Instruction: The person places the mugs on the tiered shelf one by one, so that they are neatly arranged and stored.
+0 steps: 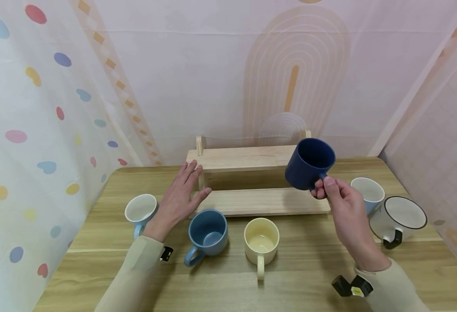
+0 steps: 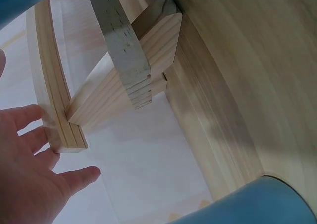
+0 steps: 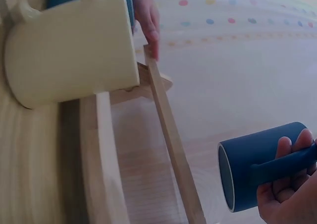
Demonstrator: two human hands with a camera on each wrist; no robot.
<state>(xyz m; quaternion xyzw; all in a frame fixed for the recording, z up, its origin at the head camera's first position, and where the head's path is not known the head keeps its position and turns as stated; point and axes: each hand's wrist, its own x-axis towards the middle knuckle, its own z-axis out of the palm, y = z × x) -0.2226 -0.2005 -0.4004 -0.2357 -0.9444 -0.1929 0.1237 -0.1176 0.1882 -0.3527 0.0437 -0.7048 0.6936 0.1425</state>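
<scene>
My right hand (image 1: 343,208) holds a dark blue mug (image 1: 308,167) by its handle, tilted in the air over the right end of a two-tier wooden rack (image 1: 248,158). The right wrist view shows fingers curled round that mug's handle (image 3: 282,164). At the rack's upper left end, my left hand (image 1: 179,201) touches the shelf with its fingers extended; the left wrist view has the fingertips (image 2: 32,114) against the shelf's end (image 2: 67,140). In front of the rack stand a medium blue mug (image 1: 209,234) and a pale yellow mug (image 1: 261,242), both upright.
A white-and-light-blue cup (image 1: 140,208) stands left of the rack, partly behind my left wrist. On the right are another white-and-blue cup (image 1: 369,193) and a white mug (image 1: 400,219) with a black rim and handle. A patterned curtain (image 1: 197,78) hangs behind the wooden table (image 1: 291,281).
</scene>
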